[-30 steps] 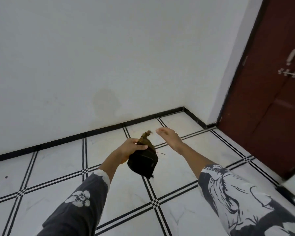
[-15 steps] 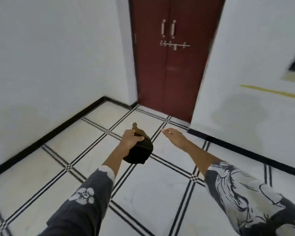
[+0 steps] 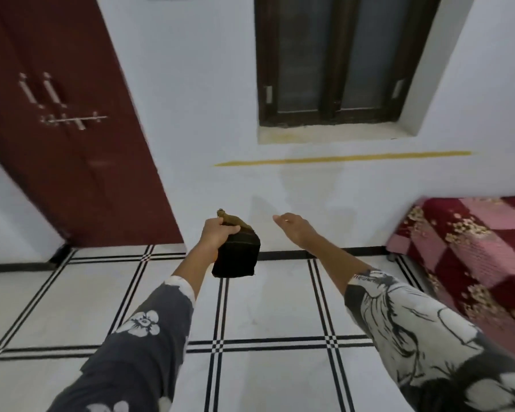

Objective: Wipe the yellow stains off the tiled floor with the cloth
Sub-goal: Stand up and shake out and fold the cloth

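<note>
My left hand (image 3: 217, 233) grips a dark folded cloth (image 3: 238, 257) by its yellowish top corner; the cloth hangs in the air in front of me, well above the floor. My right hand (image 3: 295, 227) is held out beside it with relaxed fingers and holds nothing. The floor (image 3: 274, 307) is white tile with black double lines. No yellow stain shows on the visible tiles. A yellow line (image 3: 339, 158) runs across the white wall under the window.
A dark red double door (image 3: 66, 129) stands at the left. A dark-framed window (image 3: 330, 58) is set in the wall ahead. A bed with a red and pink floral cover (image 3: 470, 251) fills the right side. Black skirting (image 3: 283, 254) runs along the wall's foot.
The view has swung right: the door moved from the centre to the left, and the window and bed came into view. Both hands keep their pose, the left still holding the cloth.
</note>
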Motion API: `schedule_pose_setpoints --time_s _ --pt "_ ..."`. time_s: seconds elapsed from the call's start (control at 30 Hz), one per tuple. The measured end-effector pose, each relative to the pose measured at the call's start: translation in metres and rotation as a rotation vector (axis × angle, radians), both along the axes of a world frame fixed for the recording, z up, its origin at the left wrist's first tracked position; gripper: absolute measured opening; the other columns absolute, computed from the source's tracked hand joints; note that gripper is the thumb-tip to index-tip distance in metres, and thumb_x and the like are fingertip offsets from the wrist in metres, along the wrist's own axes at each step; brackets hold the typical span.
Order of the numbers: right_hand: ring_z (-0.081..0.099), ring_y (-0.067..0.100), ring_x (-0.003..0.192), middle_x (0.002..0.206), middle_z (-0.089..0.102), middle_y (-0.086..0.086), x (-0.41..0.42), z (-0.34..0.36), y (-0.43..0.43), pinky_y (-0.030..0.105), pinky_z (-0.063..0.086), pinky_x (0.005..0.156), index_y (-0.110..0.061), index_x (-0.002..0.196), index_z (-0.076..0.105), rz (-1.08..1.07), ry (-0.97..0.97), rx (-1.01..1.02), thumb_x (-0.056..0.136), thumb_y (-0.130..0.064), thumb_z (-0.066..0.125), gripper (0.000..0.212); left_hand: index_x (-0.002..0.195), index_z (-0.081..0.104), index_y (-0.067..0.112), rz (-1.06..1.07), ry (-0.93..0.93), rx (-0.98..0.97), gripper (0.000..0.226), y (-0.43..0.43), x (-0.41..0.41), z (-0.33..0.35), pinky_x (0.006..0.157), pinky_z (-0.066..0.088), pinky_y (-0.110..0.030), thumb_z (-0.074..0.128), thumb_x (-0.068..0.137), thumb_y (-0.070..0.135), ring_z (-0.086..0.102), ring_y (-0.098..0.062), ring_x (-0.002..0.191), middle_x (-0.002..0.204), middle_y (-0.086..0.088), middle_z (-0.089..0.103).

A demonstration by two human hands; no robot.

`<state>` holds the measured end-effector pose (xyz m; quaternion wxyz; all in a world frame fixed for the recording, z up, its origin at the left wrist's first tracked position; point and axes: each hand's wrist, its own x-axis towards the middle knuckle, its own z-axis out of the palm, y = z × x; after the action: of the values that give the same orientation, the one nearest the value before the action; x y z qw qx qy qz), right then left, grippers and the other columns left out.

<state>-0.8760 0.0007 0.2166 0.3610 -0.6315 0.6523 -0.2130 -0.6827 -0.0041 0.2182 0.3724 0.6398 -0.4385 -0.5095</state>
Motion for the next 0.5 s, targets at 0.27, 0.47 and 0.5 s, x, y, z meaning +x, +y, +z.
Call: schedule_pose_setpoints --time_s 0.27,0.47,0.5 --pt "0.044 0.028 0.128 0.141 0.046 0.011 -0.098 -0.006 -0.101 0.037 0.034 0.103 -0.009 0.134 0.044 -0.085 -0.046 -0.038 0.096 -0.048 0.034 0.056 0.11 0.064 0.001 -0.118 -0.002 -0.052 0.025 -0.124 -0.12 0.001 0.085 0.05 -0.034 0.064 0.084 0.003 0.062 -0.028 0.097 0.109 -0.016 0.066" --pt "0.046 0.028 0.125 0.139 0.047 0.012 -0.135 -0.016 -0.235 0.037 0.036 0.099 -0.009 0.132 0.046 -0.051 0.035 -0.093 0.096 -0.047 0.036 0.054 0.107 0.065 0.001 -0.075 0.029 -0.09 0.023 -0.255 -0.155 -0.008 0.078 0.052 -0.033 0.064 0.085 0.003 0.063 -0.029 0.093 0.105 -0.015 0.066" --pt "0.046 0.028 0.125 0.139 0.048 0.012 -0.142 -0.016 -0.265 0.037 0.036 0.1 -0.009 0.132 0.047 -0.048 0.038 -0.077 0.096 -0.047 0.036 0.053 0.107 0.065 0.001 -0.058 0.039 -0.086 0.022 -0.286 -0.16 -0.007 0.078 0.052 -0.034 0.063 0.085 0.003 0.062 -0.029 0.092 0.105 -0.015 0.066"
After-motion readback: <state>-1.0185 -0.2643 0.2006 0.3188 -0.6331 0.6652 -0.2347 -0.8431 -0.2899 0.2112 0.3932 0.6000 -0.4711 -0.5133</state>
